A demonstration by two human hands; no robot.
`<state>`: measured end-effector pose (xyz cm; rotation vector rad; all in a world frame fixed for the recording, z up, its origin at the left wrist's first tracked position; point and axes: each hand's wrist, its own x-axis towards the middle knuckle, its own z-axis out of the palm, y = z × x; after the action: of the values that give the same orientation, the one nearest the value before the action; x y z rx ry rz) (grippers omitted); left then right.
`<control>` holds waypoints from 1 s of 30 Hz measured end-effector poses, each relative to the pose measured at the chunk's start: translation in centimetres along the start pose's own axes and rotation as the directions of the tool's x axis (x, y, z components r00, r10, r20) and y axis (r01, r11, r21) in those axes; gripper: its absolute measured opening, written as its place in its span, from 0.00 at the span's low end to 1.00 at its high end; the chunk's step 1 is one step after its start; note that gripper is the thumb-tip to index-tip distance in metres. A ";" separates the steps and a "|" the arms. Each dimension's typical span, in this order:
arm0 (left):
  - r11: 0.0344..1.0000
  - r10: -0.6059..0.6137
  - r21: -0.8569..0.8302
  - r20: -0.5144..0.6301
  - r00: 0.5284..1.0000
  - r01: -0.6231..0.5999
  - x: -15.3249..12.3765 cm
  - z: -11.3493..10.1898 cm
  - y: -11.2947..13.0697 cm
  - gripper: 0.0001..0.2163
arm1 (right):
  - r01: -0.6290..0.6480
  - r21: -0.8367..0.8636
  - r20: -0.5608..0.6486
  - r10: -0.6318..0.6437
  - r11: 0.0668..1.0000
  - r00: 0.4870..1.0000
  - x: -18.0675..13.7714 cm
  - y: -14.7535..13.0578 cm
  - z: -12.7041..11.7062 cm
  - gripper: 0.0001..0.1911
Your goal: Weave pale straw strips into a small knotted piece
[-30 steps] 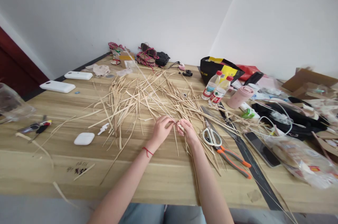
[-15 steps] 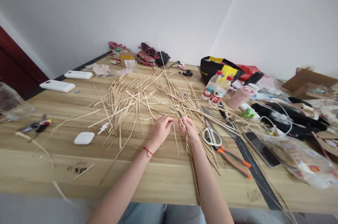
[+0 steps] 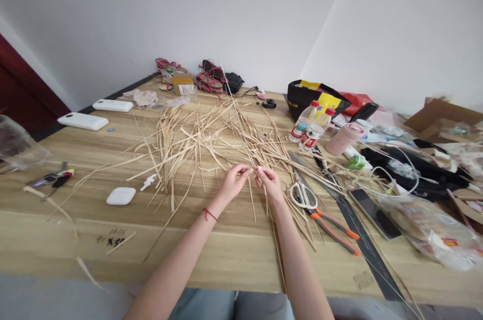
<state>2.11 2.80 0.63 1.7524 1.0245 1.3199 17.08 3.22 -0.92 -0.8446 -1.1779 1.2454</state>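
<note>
A long thin wire (image 3: 233,101) slants up and away over the table, its lower end between my hands. My right hand (image 3: 269,184) is closed around that end, with a thin pale strip (image 3: 279,254) trailing below it toward the table's front edge. Beside it, my left hand (image 3: 233,181) is pinched, fingertips almost touching those of the right; what it holds is too small to make out. Beyond both hands lies a loose heap of dry straw-like strips (image 3: 196,134).
White-handled scissors (image 3: 304,196) and orange-handled pliers (image 3: 334,232) lie right of my right forearm, with a phone (image 3: 375,213) farther over. Two bottles (image 3: 305,121) and a pink cup (image 3: 345,139) stand behind. A white earphone case (image 3: 121,195) lies at left.
My left hand has come closer to the right, and their fingertips now meet at the wire's lower end. The wire's far tip has dropped slightly and shifted left.
</note>
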 end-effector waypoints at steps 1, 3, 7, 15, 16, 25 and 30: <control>1.000 -0.016 -0.016 -0.004 1.000 0.016 0.0 0.0 0.0 0.08 | 0.012 -0.015 0.001 -0.012 1.000 1.000 0.0 0.0 0.1 0.15; 0.998 -0.036 -0.044 -0.019 0.999 0.036 0.0 -0.1 0.0 0.08 | 0.029 -0.033 0.004 -0.029 0.999 1.000 0.1 0.1 0.1 0.14; 0.995 -0.066 -0.079 -0.038 0.997 0.063 0.0 -0.2 0.1 0.07 | 0.024 -0.048 0.005 -0.024 0.999 1.000 0.1 0.2 0.1 0.15; 0.997 -0.037 -0.077 -0.113 0.993 0.029 0.1 -0.3 0.2 0.06 | -0.051 0.004 0.060 0.051 0.999 0.997 -0.1 -0.3 0.1 0.15; 0.997 -0.043 -0.075 -0.120 0.992 0.034 0.1 -0.3 0.1 0.06 | -0.064 0.008 0.068 0.063 0.998 0.996 -0.1 -0.3 0.1 0.16; 0.990 -0.101 -0.113 -0.159 0.982 0.084 0.2 -0.2 -0.3 0.07 | -0.140 -0.014 0.094 0.140 0.990 0.986 -0.4 -0.6 0.2 0.19; 0.995 -0.074 -0.078 -0.158 0.985 0.062 0.1 -0.2 0.0 0.08 | -0.072 -0.016 0.059 0.073 0.997 0.996 -0.2 -0.3 0.5 0.16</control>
<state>1.92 2.87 0.70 1.5637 1.1013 1.4554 16.74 2.92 -0.54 -0.8728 -1.2135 1.3308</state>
